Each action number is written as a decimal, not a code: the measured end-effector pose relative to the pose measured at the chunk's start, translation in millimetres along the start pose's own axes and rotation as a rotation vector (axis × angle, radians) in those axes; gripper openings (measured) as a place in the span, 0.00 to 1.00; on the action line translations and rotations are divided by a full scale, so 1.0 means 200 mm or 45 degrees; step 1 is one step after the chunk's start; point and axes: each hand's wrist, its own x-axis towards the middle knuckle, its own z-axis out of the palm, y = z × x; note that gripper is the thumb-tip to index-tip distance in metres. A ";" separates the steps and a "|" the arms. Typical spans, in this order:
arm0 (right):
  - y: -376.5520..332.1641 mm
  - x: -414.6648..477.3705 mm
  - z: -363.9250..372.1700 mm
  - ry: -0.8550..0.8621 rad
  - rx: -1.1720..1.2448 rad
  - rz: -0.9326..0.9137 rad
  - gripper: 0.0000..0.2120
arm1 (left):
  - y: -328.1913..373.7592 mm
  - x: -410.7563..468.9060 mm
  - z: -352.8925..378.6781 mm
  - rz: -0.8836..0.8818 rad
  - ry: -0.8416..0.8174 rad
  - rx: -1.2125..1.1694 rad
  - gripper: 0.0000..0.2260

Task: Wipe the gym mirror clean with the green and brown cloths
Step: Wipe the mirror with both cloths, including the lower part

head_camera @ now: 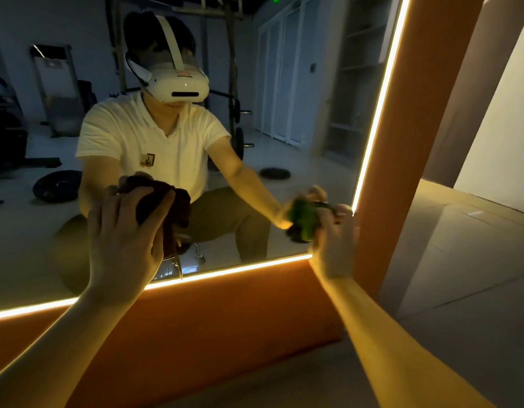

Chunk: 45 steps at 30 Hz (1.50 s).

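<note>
- While both cloths sit low and right on the mirror (284, 83), the wide glass above and to the left looks unreached. Risk: skipped patches, and streaks hard to spot in this dim light.
- Frame (225, 313): orange, with a lit strip (240, 267) along the glass edge. A stray swipe could drag cloth over the strip.
- Left hand (122, 231): fingers splayed, fairly straight, pressing the brown cloth (178, 213) to the glass. No real hold, so the cloth could slip and drop.
- Right hand (334, 242): fingers curled round the green cloth (302, 219), near the corner. Knuckles may knock the frame.
- Brown cloth: bunched, on the glass.
- Green cloth: wadded against the glass by the right edge. Small contact patch, may smear.
</note>
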 end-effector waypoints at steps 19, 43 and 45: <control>-1.04 -0.33 0.43 0.081 0.658 -0.126 0.17 | -0.50 -0.25 -0.27 -0.210 -0.027 -0.055 0.16; -1.19 -0.46 0.49 -0.244 0.347 -0.739 0.13 | -0.56 -0.20 -0.26 -0.213 -0.001 -0.218 0.17; -1.02 -0.31 0.41 -0.052 0.342 -0.447 0.10 | -0.57 -0.21 -0.25 -0.149 0.023 -0.203 0.16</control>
